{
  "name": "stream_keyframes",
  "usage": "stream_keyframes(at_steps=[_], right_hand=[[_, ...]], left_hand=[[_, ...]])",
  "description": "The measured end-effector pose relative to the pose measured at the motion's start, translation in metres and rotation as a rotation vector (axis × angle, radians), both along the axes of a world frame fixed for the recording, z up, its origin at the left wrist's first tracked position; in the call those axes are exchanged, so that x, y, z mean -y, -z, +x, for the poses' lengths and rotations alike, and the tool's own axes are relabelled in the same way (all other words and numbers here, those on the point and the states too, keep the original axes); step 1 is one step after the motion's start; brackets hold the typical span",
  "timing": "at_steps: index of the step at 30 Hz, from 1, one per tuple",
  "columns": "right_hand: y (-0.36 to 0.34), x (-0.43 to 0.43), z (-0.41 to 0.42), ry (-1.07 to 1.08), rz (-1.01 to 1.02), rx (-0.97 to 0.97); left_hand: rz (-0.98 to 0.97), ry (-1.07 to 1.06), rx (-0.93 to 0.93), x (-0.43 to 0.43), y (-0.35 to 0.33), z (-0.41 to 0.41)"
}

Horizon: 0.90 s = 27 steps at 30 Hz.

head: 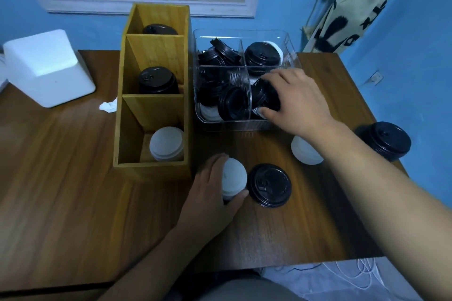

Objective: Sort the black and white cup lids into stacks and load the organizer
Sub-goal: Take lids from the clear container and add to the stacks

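Black lid (265, 95) pinched in right hand (300, 100) grip; left hand (210, 188) clasps white stack (233, 176).

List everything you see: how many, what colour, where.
wooden organizer: one, tan, table middle; black lids in two far slots, white lids nearest
clear bin: one, right of organizer; loose lids, mostly black
white lid stack: one, table front
second white stack: one, before bin
black lid: one, front centre
black stack: one, right edge
foam block: one, white, far left
left hand: one, grips white lid stack
right hand: one, grips loose black lid in bin
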State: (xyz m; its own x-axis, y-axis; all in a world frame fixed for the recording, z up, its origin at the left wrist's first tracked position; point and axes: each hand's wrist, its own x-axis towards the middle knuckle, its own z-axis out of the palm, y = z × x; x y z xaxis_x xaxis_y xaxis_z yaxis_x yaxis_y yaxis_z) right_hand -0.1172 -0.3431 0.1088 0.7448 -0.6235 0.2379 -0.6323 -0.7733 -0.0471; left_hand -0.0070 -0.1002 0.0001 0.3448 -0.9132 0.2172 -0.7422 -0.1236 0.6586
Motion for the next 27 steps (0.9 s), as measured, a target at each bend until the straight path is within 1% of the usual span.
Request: stream_keyframes(at_steps=[2,4,7,9,12,15,17,19,22,27], right_hand=[[-0.001,0.01,0.014,-0.009,-0.016,-0.109],[0.002,0.015,0.024,-0.005,-0.006,-0.175],[0.012,0.019,0.026,-0.03,-0.003,-0.169],[0.012,0.018,0.022,-0.06,0.02,-0.06],[0.002,0.006,0.005,-0.116,0.052,0.192],[-0.005,-0.026,-0.033,-0.143,0.177,0.424],[0.006,-0.055,-0.066,-0.123,0.275,0.512],[0.03,-0.085,-0.102,-0.077,0.37,0.554],[0.068,-0.115,-0.15,0.028,0.488,0.538],[0.091,-0.13,-0.186,0.146,0.58,0.343]], left_hand=[[0.007,0.002,-0.007,-0.001,0.0,0.001],[0.014,0.006,-0.013,-0.001,0.0,0.001],[0.007,0.003,-0.012,-0.001,0.002,0.001],[0.0,0.001,-0.018,0.0,0.002,0.0],[-0.004,0.003,-0.024,0.0,0.002,0.001],[0.003,0.007,-0.035,0.0,0.002,0.002],[0.007,0.0,-0.034,0.0,0.003,0.001],[0.005,-0.004,-0.034,0.0,0.003,0.001],[-0.016,-0.002,-0.036,0.0,0.004,0.002],[-0.004,0.004,-0.025,0.0,0.003,0.002]])
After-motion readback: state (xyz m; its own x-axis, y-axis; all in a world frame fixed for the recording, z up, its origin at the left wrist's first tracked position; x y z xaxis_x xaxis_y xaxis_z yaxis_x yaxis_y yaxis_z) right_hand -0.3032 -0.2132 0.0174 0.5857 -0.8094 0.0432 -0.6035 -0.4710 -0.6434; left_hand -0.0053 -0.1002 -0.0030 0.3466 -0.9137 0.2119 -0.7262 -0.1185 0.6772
